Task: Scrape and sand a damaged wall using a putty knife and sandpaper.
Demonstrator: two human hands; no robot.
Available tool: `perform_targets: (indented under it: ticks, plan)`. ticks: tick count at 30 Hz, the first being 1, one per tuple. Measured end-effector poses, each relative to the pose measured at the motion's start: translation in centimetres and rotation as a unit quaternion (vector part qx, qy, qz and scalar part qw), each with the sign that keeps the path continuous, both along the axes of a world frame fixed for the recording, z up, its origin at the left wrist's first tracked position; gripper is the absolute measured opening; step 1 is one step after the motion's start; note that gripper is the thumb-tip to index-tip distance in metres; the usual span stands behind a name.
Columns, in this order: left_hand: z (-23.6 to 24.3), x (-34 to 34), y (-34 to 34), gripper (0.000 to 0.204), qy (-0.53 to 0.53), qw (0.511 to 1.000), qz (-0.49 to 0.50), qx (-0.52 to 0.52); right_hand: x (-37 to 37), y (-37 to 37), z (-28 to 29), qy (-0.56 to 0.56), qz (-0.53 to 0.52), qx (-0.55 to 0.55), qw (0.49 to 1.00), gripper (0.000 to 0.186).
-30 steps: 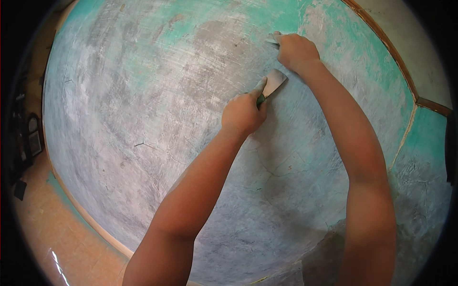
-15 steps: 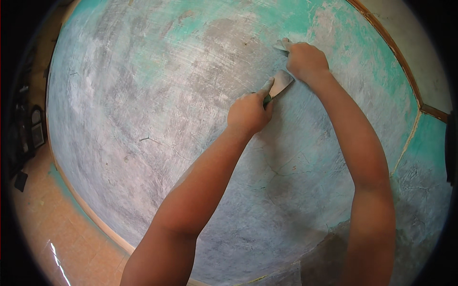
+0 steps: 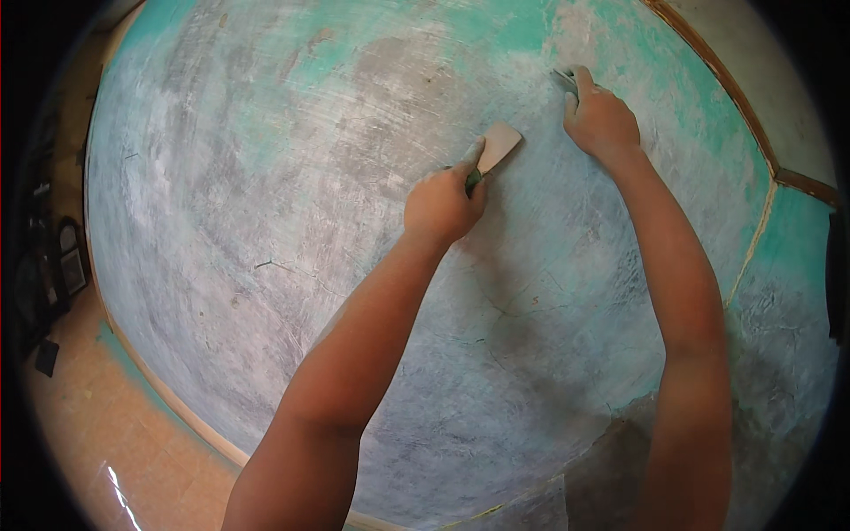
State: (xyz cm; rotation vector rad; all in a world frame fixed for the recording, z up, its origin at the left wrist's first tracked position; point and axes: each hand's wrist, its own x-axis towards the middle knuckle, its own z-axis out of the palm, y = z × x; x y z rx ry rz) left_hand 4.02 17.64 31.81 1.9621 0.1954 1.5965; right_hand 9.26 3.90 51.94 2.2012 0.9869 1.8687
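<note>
My left hand is closed round the green handle of a putty knife, thumb stretched along it. Its broad, pale, dusty blade points up and right, over the wall. Farther up and to the right, my right hand grips a second scraper; only a short grey blade end shows past the fingers, and the rest is hidden in the hand. The wall is mostly bared to a patchy whitish grey, with turquoise paint left along the top and upper right. Pale dust coats the fingers.
Wooden trim borders the wall at the upper right. A yellowish seam runs down the right side. Orange floor tiles lie at lower left, below dark framed objects. Thin cracks cross the wall.
My right hand has moved right with its scraper, away from the other blade. My left hand has drawn back slightly left with the putty knife, so a wider gap parts the two tools.
</note>
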Motion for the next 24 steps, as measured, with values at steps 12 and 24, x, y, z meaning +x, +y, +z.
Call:
perform_targets:
  ticks: [12, 24]
  plan:
    - [0.0, 0.2, -0.2, 0.056, -0.007, 1.000, 0.006, 0.009, 1.5, 0.5, -2.3, -0.152, -0.009, -0.101, 0.983, 0.042]
    - [0.1, 0.6, -0.2, 0.057, 0.017, 1.000, 0.009, 0.016, -0.3, 0.8, -2.0, -0.067, -0.053, -0.066, 0.994, 0.040]
